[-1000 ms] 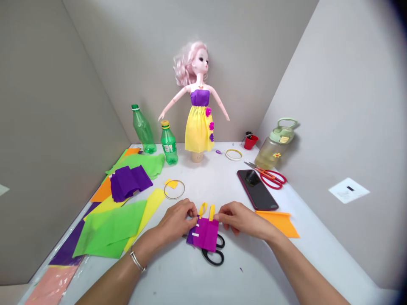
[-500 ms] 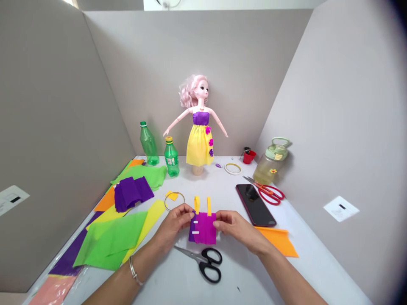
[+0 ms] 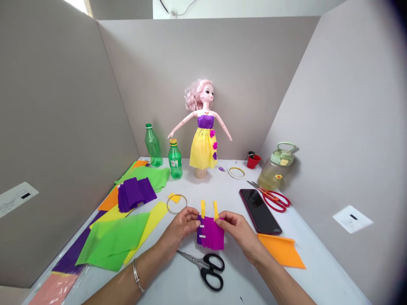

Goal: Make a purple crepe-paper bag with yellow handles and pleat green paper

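Both my hands hold up a small magenta crepe-paper piece (image 3: 211, 234), which has a darker purple strip down its left side and several white tape bits. Two yellow paper straps (image 3: 209, 209) stand up from its top edge. My left hand (image 3: 179, 226) pinches its left edge, and my right hand (image 3: 235, 234) pinches its upper right corner. Just below it lie black-handled scissors (image 3: 210, 271), not touching my hands. Beyond the hands, a doll (image 3: 204, 127) in a purple and yellow paper dress stands on a cork stand.
Crepe-paper sheets (image 3: 117, 239) in green, purple, yellow and pink lie at the left. A phone (image 3: 260, 212), red-handled scissors (image 3: 275, 200) and an orange sheet (image 3: 281, 251) lie at the right. Green bottles (image 3: 175, 160), a jug (image 3: 275, 169) and grey walls surround the table.
The paper piece has moved away from the black scissors toward the doll, and now sits tilted slightly clockwise. The whole scene sits lower in the picture as my head has tilted up.
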### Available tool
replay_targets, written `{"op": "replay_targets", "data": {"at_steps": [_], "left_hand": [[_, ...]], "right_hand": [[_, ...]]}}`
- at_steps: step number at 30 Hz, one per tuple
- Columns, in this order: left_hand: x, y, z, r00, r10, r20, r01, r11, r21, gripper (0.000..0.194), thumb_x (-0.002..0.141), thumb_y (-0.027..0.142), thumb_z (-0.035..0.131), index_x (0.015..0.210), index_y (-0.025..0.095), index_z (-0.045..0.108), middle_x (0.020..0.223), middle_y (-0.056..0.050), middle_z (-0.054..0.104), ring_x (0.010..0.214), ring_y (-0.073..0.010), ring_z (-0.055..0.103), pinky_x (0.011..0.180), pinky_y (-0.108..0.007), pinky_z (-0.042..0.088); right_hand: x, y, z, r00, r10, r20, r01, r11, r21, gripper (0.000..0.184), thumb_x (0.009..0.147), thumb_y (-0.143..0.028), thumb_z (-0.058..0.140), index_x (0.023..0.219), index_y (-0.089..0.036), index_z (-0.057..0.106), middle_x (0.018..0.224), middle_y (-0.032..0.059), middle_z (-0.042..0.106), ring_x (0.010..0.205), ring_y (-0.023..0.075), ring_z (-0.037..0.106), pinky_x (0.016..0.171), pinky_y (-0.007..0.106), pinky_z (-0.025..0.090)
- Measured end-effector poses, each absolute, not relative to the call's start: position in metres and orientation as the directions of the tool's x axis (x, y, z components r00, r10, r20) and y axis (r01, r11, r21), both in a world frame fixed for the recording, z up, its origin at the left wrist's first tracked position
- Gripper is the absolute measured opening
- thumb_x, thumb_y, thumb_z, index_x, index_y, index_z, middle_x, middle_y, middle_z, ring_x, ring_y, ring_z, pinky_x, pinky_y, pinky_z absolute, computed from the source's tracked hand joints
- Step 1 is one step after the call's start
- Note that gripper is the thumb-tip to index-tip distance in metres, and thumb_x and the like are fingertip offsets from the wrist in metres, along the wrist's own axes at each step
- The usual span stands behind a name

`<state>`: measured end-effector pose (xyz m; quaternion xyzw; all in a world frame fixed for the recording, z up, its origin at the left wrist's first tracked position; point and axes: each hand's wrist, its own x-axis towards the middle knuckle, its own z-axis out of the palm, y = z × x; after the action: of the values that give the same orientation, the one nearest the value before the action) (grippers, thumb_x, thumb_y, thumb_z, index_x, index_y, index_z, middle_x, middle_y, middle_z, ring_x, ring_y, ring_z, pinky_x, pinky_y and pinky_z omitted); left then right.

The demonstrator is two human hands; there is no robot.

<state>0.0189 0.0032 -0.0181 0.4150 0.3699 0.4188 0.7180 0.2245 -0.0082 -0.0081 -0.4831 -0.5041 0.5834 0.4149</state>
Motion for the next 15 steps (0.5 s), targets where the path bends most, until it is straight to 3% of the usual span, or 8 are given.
{"op": "replay_targets", "data": {"at_steps": [4, 9, 15], "left_hand": [[0.0198, 0.0030, -0.0166, 0.379, 0.909, -0.174, -0.295, 0.297, 0.908, 0.044, 0.065, 0.031, 0.084, 0.102, 0.017, 0.063, 0.091, -0.004, 0.065, 0.086, -0.0169, 0.060, 0.082, -0.029, 0.043], [0.0212, 0.0009, -0.0098, 0.373, 0.913, -0.164, -0.285, 0.281, 0.916, 0.031, 0.066, 0.032, 0.084, 0.085, 0.013, 0.069, 0.082, -0.004, 0.065, 0.076, -0.0142, 0.056, 0.077, -0.026, 0.040], [0.0208, 0.0015, -0.0108, 0.329, 0.933, -0.145, -0.295, 0.247, 0.923, 0.027, 0.066, 0.034, 0.083, 0.072, 0.014, 0.066, 0.069, 0.001, 0.059, 0.066, -0.0113, 0.050, 0.068, -0.023, 0.037]], "right_hand": [[0.2207, -0.0107, -0.0065, -0.193, 0.971, -0.138, 0.021, -0.136, -0.990, 0.030, 0.076, -0.044, 0.071, 0.074, -0.015, 0.061, 0.067, -0.0027, 0.054, 0.063, 0.0122, 0.044, 0.065, 0.026, 0.034], [0.2165, -0.0139, -0.0052, -0.211, 0.971, -0.117, 0.066, -0.105, -0.992, 0.027, 0.079, -0.040, 0.069, 0.072, -0.016, 0.061, 0.065, -0.0036, 0.052, 0.063, 0.0118, 0.043, 0.063, 0.025, 0.033], [0.2160, -0.0142, -0.0044, -0.220, 0.970, -0.105, 0.058, -0.094, -0.994, 0.026, 0.079, -0.039, 0.070, 0.074, -0.015, 0.063, 0.067, -0.0030, 0.054, 0.064, 0.0123, 0.044, 0.065, 0.026, 0.034]]}}
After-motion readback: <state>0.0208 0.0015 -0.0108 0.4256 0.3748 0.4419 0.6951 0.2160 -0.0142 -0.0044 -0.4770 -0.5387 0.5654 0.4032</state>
